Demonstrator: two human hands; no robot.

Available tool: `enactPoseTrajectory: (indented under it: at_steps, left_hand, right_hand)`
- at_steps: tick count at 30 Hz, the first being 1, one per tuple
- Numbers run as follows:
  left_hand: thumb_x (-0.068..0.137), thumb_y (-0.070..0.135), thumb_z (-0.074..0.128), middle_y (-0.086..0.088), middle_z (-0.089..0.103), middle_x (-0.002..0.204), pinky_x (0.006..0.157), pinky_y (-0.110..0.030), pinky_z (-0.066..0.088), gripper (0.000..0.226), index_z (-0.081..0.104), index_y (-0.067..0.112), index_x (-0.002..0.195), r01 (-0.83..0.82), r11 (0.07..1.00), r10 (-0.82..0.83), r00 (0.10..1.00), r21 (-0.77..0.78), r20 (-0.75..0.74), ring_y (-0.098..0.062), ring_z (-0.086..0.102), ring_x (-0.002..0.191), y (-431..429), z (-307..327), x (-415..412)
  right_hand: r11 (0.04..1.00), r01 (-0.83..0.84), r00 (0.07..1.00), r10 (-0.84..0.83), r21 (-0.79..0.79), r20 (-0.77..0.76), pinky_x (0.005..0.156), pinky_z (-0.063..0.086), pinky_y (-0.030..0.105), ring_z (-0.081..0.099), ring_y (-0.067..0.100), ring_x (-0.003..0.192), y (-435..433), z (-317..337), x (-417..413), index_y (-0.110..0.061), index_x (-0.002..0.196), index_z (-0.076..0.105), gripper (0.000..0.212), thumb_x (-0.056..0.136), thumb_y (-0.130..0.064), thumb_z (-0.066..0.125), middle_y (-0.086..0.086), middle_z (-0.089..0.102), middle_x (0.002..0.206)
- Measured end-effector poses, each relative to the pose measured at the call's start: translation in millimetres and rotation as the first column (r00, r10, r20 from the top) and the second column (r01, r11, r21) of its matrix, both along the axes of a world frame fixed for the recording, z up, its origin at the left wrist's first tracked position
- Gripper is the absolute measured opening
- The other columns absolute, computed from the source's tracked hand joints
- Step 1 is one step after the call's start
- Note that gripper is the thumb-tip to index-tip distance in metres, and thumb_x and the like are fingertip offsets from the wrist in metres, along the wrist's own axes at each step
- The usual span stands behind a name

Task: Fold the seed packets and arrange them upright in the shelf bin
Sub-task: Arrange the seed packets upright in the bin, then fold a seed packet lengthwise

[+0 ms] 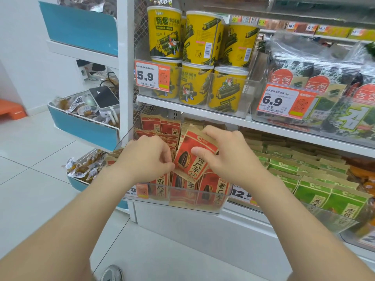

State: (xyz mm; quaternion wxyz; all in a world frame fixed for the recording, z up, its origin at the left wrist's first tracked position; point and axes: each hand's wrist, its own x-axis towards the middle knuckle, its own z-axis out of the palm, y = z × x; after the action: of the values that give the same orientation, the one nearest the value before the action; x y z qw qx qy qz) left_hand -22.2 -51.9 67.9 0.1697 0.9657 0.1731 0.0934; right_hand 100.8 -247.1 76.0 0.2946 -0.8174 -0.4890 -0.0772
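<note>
Here, the right hand [229,157] grips a red seed packet [189,159] by its upper right, with the thumb laid across the front. The left hand [146,157] pinches the packet's lower left edge. The packet is tilted, held at the centre of the frame just above the clear shelf bin [221,201], where other red packets [211,189] stand upright at the front. Green packets [316,197] lie to the right, and yellow canisters [164,31] fill the shelf above, upper centre.

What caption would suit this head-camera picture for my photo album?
Left hand and right hand hold a red seed packet tilted over the clear shelf bin of matching packets.
</note>
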Motion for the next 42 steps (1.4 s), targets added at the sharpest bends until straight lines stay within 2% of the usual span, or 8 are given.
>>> enactPoseTrajectory:
  at_steps: [7, 12, 17, 26, 30, 34, 39, 42]
  left_hand:
    - [0.100, 0.033, 0.066, 0.016, 0.068, 0.086, 0.095, -0.047, 0.055, 0.010, 0.076, 0.034, 0.096, -0.032, 0.984, 0.031, 0.999, 0.174, 0.007, -0.020, 0.069, 0.097, -8, 0, 4]
    - [0.096, 0.027, 0.072, 0.017, 0.072, 0.086, 0.089, -0.043, 0.061, 0.012, 0.073, 0.039, 0.093, 0.003, 1.000, -0.002, 1.000, -0.025, 0.030, -0.007, 0.068, 0.089, 0, -3, 5]
    - [0.085, 0.014, 0.076, 0.021, 0.068, 0.109, 0.098, -0.043, 0.053, 0.052, 0.066, 0.044, 0.126, 0.169, 0.979, -0.171, 0.985, -0.109, -0.009, -0.007, 0.062, 0.105, -4, 2, 1]
    - [0.087, 0.023, 0.079, 0.017, 0.072, 0.075, 0.100, -0.048, 0.052, 0.016, 0.073, 0.035, 0.081, 0.182, 0.983, -0.183, 0.983, -0.028, -0.016, -0.007, 0.066, 0.090, -12, -11, 10]
    - [0.092, 0.032, 0.081, 0.019, 0.074, 0.082, 0.108, -0.045, 0.036, 0.005, 0.078, 0.033, 0.088, 0.229, 0.972, -0.224, 0.970, 0.045, -0.091, -0.001, 0.057, 0.092, -12, -13, 11]
    - [0.090, 0.040, 0.083, 0.022, 0.075, 0.095, 0.108, -0.044, 0.030, 0.009, 0.083, 0.036, 0.098, 0.253, 0.966, -0.243, 0.958, 0.048, -0.151, -0.007, 0.059, 0.103, -9, -12, 9]
    - [0.089, 0.038, 0.084, 0.023, 0.077, 0.101, 0.114, -0.045, 0.034, 0.012, 0.083, 0.037, 0.101, 0.263, 0.965, -0.263, 0.955, -0.017, -0.140, 0.000, 0.064, 0.100, -5, -12, 5]
    - [0.088, 0.034, 0.085, 0.023, 0.077, 0.097, 0.112, -0.047, 0.044, 0.013, 0.084, 0.037, 0.100, 0.278, 0.959, -0.282, 0.950, -0.049, -0.132, 0.000, 0.066, 0.100, -4, -12, 3]
  right_hand:
    - [0.992, -0.076, 0.996, 0.079, -0.105, 0.028, 0.066, 0.049, 0.039, 0.056, 0.006, 0.067, -1, 3, 1, -0.032, 0.095, 0.055, 0.020, 0.108, -0.047, 0.057, -0.011, 0.066, 0.077]
    - [0.934, -0.024, 0.987, 0.078, -0.357, 0.138, 0.100, 0.037, 0.048, 0.043, 0.021, 0.099, 14, -20, -10, -0.035, 0.117, 0.059, 0.011, 0.109, -0.040, 0.054, -0.019, 0.057, 0.090]
    - [0.936, 0.017, 0.982, 0.050, -0.351, 0.181, 0.097, 0.032, 0.045, 0.038, 0.020, 0.099, 16, -16, -5, -0.041, 0.126, 0.070, 0.022, 0.107, -0.035, 0.061, -0.020, 0.048, 0.074]
    - [0.932, -0.009, 1.000, 0.018, -0.361, 0.021, 0.091, 0.048, 0.039, 0.049, 0.021, 0.064, 25, -11, -9, -0.022, 0.071, 0.074, 0.026, 0.074, -0.030, 0.050, 0.001, 0.052, 0.055]
    - [0.989, 0.141, 0.989, -0.143, -0.050, -0.033, 0.104, 0.052, 0.048, 0.068, 0.015, 0.103, 30, -5, 4, -0.034, 0.109, 0.076, 0.039, 0.076, -0.033, 0.055, -0.015, 0.076, 0.104]
    - [0.936, 0.144, 0.985, -0.168, -0.321, -0.046, 0.108, 0.040, 0.048, 0.064, 0.019, 0.108, 37, -14, 5, -0.039, 0.116, 0.074, 0.034, 0.084, -0.033, 0.068, -0.017, 0.074, 0.086]
    - [0.910, 0.270, 0.962, -0.243, -0.313, 0.124, 0.099, 0.032, 0.050, 0.049, 0.032, 0.124, 49, -17, 11, -0.033, 0.134, 0.069, 0.045, 0.089, -0.029, 0.070, -0.004, 0.067, 0.122]
    - [0.879, 0.240, 0.970, -0.200, -0.412, 0.138, 0.091, 0.025, 0.047, 0.049, 0.030, 0.117, 53, -22, 13, -0.030, 0.111, 0.073, 0.022, 0.089, -0.032, 0.073, -0.007, 0.066, 0.102]
